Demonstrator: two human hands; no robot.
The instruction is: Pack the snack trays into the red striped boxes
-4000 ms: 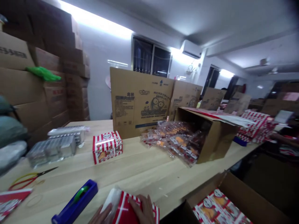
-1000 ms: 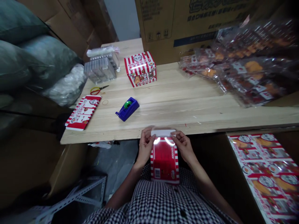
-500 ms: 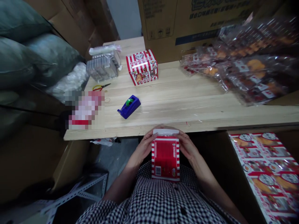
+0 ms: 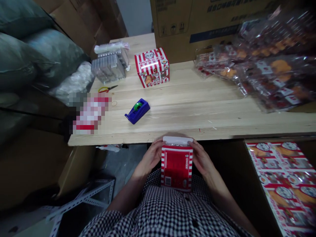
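A red box with white striped edges (image 4: 177, 166) is upright in front of my checked shirt, its white top flap (image 4: 177, 141) raised and clear plastic showing in the opening. My left hand (image 4: 155, 153) grips the box's upper left side. On the upper right side, my right hand (image 4: 199, 156) holds it too, fingers partly hidden behind the box. Beyond them on the table lies a blue tape dispenser (image 4: 137, 111) with green tape. A closed red-and-white striped box (image 4: 152, 67) stands farther back.
Scissors (image 4: 107, 89) and stacked clear plastic cases (image 4: 108, 68) sit on the wooden table (image 4: 170, 113), at left. Plastic-wrapped packets (image 4: 276, 74) pile up at right, below a large carton (image 4: 177, 36). Printed boxes (image 4: 283, 177) fill the lower right.
The box's opening shows a little wider, with more clear plastic visible below the flap. Both hands still hold its sides. The view has shifted slightly.
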